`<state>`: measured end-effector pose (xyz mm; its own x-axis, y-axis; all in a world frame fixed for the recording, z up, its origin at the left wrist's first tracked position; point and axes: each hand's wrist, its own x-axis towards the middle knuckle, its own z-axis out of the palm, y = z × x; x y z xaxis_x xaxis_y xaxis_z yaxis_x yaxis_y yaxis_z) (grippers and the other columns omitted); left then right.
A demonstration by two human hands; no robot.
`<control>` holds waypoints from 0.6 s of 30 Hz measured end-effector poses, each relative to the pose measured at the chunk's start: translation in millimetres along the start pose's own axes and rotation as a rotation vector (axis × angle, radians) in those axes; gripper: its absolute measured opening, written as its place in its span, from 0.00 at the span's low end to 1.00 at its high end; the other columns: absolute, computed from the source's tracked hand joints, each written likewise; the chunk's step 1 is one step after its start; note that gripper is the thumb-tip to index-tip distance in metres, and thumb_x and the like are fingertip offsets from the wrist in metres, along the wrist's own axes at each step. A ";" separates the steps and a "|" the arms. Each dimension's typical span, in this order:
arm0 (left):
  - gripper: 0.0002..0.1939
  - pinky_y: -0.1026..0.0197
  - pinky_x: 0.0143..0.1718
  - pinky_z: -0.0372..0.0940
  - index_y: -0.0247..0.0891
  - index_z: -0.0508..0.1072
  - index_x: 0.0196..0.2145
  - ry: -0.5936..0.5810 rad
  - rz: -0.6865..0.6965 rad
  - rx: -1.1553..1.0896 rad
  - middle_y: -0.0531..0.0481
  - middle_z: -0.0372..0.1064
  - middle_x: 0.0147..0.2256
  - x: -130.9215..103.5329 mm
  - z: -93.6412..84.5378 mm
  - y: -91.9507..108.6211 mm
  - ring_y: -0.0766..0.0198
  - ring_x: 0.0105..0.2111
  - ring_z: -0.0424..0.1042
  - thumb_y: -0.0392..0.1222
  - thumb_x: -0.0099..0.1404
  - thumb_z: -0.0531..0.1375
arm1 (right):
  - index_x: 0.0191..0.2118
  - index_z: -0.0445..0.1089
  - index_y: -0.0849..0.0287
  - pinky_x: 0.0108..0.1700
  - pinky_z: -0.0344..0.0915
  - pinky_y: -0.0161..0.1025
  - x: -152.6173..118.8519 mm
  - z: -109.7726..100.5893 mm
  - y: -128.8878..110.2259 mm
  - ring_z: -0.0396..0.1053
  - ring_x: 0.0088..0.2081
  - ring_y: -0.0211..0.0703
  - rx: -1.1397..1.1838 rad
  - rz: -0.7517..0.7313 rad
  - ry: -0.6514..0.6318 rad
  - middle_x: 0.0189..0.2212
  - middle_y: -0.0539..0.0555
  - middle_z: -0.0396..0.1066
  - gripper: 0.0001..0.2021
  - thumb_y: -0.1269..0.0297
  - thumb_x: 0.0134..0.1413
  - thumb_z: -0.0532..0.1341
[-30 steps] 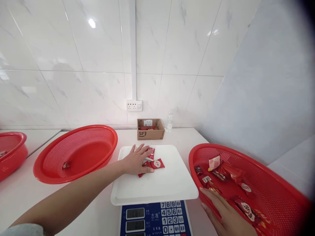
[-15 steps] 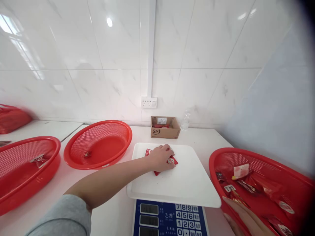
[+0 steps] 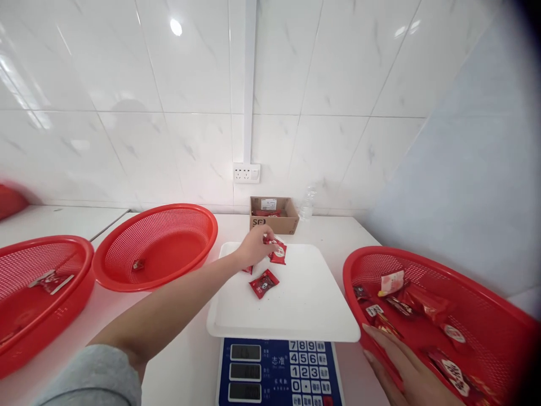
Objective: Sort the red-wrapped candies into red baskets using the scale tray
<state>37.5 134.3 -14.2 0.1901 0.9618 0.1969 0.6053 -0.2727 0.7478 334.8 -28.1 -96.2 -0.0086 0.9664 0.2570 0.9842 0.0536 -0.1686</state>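
Observation:
My left hand [image 3: 255,246] pinches a small red snack packet [image 3: 279,254] with a white logo, over the far part of the white scale tray [image 3: 304,310]. Under and beside that hand, part of another red packet [image 3: 248,269] shows. A darker red packet [image 3: 264,283] lies by itself on the tray, nearer to me. My right hand [image 3: 403,363] grips the near left rim of the right red basket [image 3: 353,265], with fingers and thumb on either side of it. Inside that basket lie several wrapped snacks, mostly red, and one pale pink packet [image 3: 391,283].
The scale's blue keypad panel [image 3: 279,375] faces me below the tray. Left of it stand a red basket [image 3: 207,248] with one small packet and another red basket [image 3: 87,265] with a few. Behind the tray are a cardboard box [image 3: 274,225] and a clear bottle [image 3: 308,203].
My left hand has lifted off the packets and moved back and left with one packet, uncovering the darker one. My right hand stays at the basket rim. The view has shifted slightly right.

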 end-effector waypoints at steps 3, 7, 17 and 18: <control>0.07 0.62 0.32 0.67 0.40 0.62 0.32 0.066 -0.033 -0.055 0.50 0.67 0.36 1.7 -17.7 -0.7 0.64 0.34 0.70 0.39 0.57 0.59 | 0.51 0.69 0.46 0.29 0.73 0.38 0.9 -3.9 -4.0 0.73 0.45 0.48 -0.013 0.053 -0.030 0.51 0.51 0.70 0.21 0.49 0.58 0.47; 0.08 0.62 0.29 0.68 0.40 0.62 0.32 0.161 -0.075 -0.034 0.49 0.68 0.37 -1.8 -54.0 -12.2 0.64 0.32 0.70 0.40 0.56 0.59 | 0.50 0.69 0.46 0.29 0.73 0.37 -1.1 -5.6 -6.8 0.73 0.44 0.48 -0.015 0.042 -0.008 0.50 0.51 0.71 0.20 0.50 0.58 0.48; 0.14 0.44 0.45 0.63 0.36 0.68 0.36 0.251 -0.238 0.402 0.36 0.61 0.50 -38.8 -148.6 -75.7 0.43 0.49 0.65 0.48 0.55 0.58 | 0.51 0.69 0.48 0.31 0.73 0.40 1.0 -5.2 -9.4 0.72 0.47 0.50 -0.009 0.065 -0.037 0.52 0.52 0.69 0.23 0.48 0.59 0.44; 0.16 0.43 0.47 0.62 0.36 0.68 0.39 0.207 -0.232 0.428 0.36 0.61 0.52 -42.2 -145.4 -74.7 0.42 0.51 0.63 0.50 0.57 0.57 | 0.51 0.68 0.48 0.31 0.73 0.40 1.8 -5.4 -9.4 0.72 0.47 0.50 -0.007 0.069 -0.047 0.52 0.52 0.69 0.23 0.47 0.59 0.45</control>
<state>-128.1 117.4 13.7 -0.1171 0.9706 0.2104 0.8829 0.0047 0.4695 326.5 -28.3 -89.1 0.0513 0.9786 0.1995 0.9839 -0.0153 -0.1780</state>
